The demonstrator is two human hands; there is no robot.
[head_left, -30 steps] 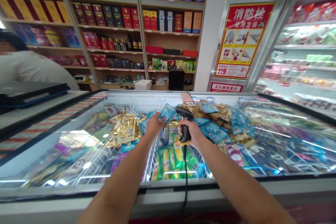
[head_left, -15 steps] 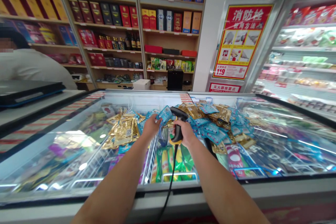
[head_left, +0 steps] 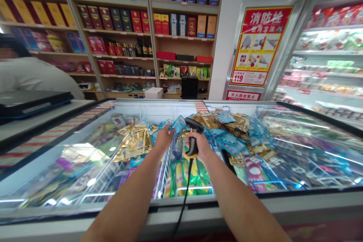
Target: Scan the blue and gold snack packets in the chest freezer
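Observation:
Between the thumb and fingers of my left hand (head_left: pixel 165 138) is a small blue packet (head_left: pixel 179 124), held up over the open middle of the chest freezer (head_left: pixel 133 105). My right hand (head_left: pixel 202 145) is wrapped round the handle of a black and yellow barcode scanner (head_left: pixel 193 140), its head close beside the packet. A black cable (head_left: pixel 185 193) runs from the handle down over the freezer's front edge. Gold packets (head_left: pixel 136 141) lie in a heap to the left. On the right, blue packets (head_left: pixel 231 138) are mixed with more gold ones. Below my hands are green and yellow bags (head_left: pixel 188 174).
Glass lids (head_left: pixel 70 174) cover the freezer's left side and right side. White wire dividers (head_left: pixel 164 174) stand inside. At the left, a person in a pale shirt (head_left: pixel 36 75) is behind a black flat device (head_left: pixel 34 102). Shelves of boxes (head_left: pixel 181 5) line the back.
The view has shifted very slightly. Both hands keep their grip, and the packet and scanner stay almost where they were, side by side.

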